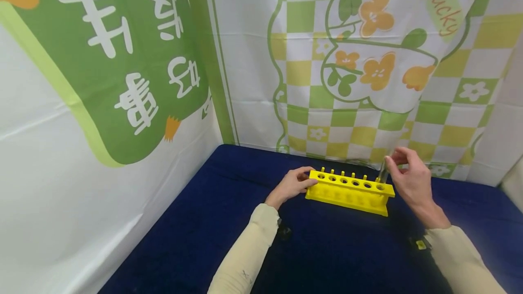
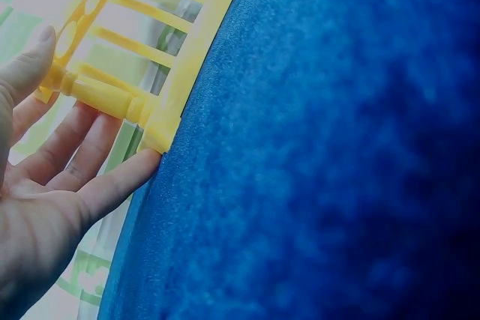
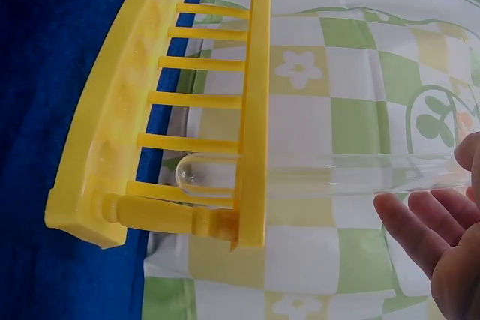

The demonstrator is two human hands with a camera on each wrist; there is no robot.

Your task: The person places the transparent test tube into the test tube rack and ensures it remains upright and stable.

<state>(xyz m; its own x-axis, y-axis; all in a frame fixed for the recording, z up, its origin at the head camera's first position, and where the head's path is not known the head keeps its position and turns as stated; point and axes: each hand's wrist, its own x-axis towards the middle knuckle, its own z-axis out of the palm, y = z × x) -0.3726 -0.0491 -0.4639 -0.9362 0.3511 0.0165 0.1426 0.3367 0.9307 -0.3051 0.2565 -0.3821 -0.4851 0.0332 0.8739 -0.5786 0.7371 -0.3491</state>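
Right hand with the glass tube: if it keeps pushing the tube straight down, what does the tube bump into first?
Probably the yellow rack's bottom bar. The right hand pinches the test tube, whose round tip is already through the top plate's end hole, with a gap left before the base. Depth is hard to judge.

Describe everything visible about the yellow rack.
The rack looks like yellow plastic: a top plate with six round holes, small pegs along its back edge, a base, and end posts. It stands upright on the blue cloth. The left hand steadies its left end; a clear tube, held by the right hand, sits in the rightmost hole.
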